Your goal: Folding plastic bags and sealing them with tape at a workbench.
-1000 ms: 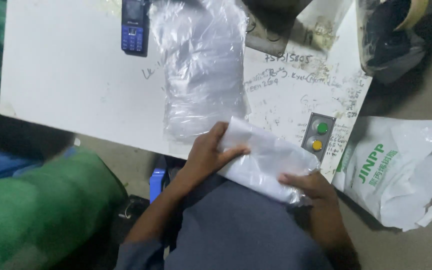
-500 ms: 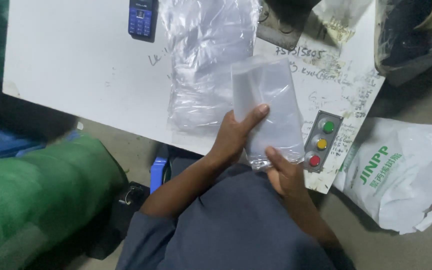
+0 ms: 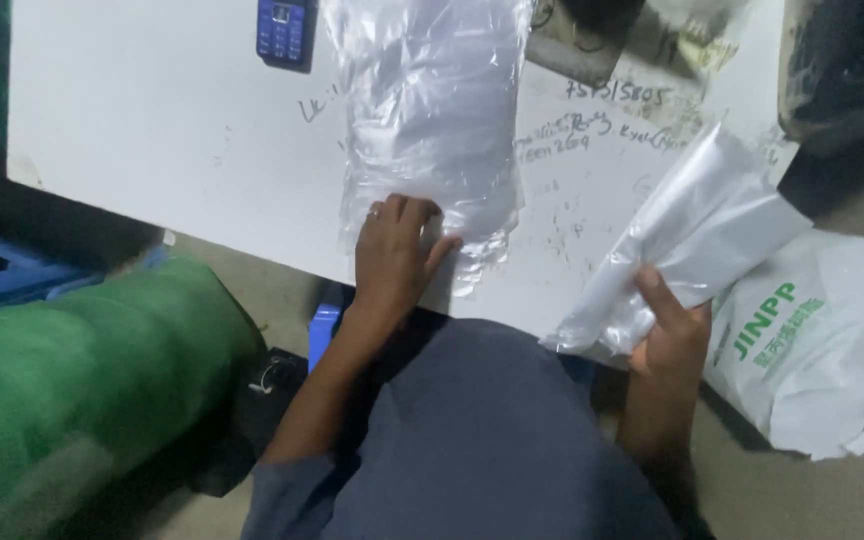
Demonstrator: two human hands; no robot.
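On the near edge of the white table (image 3: 152,130), the left hand (image 3: 392,250) lies flat, fingers spread, pressing the near end of a stack of clear plastic bags (image 3: 432,110). Off to the right, past the table's edge, the right hand (image 3: 672,335) clamps a white folded plastic bag (image 3: 692,235), thumb on top, tilted up. Far left sits a blue keypad phone (image 3: 285,30).

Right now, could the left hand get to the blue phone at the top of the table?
Probably yes: the left hand rests on the clear bags, holding nothing, and bare table lies between it and the phone.
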